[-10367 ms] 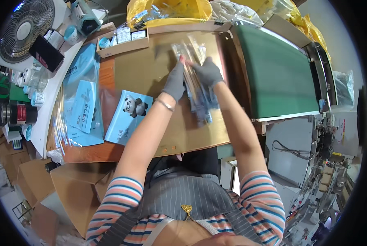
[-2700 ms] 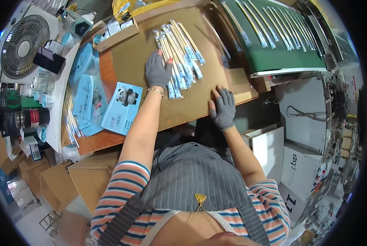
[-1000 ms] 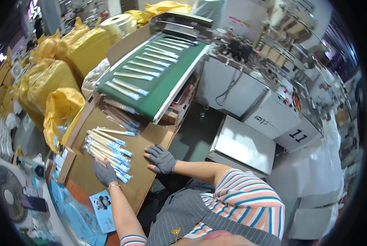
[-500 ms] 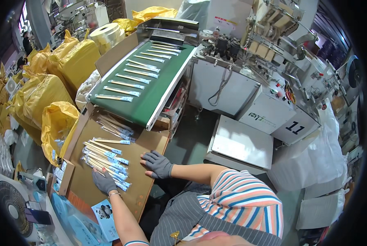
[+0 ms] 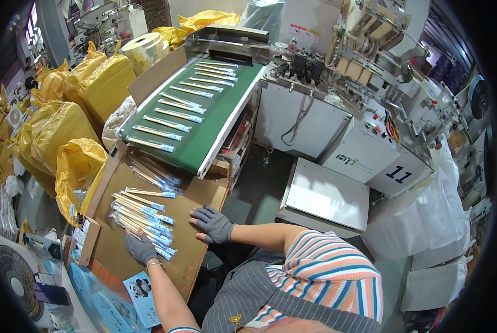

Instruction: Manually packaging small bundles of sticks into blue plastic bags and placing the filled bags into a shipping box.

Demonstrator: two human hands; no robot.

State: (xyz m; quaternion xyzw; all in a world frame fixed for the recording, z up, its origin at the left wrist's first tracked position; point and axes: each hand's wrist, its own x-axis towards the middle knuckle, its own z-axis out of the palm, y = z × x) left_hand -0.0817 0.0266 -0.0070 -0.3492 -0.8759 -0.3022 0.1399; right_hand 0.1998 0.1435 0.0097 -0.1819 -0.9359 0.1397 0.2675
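The left hand (image 5: 140, 247) rests against a pile of wrapped sticks (image 5: 140, 213) on the brown surface (image 5: 184, 255); whether its fingers grip any is hard to tell. The right hand (image 5: 215, 225) lies palm-down at the surface's edge, fingers extended, slightly apart. Similar sticks (image 5: 179, 115) line the green conveyor (image 5: 215, 119) beyond.

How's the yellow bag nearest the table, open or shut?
Open: the yellow bag gapes wide at its mouth, with its yellow inside showing.
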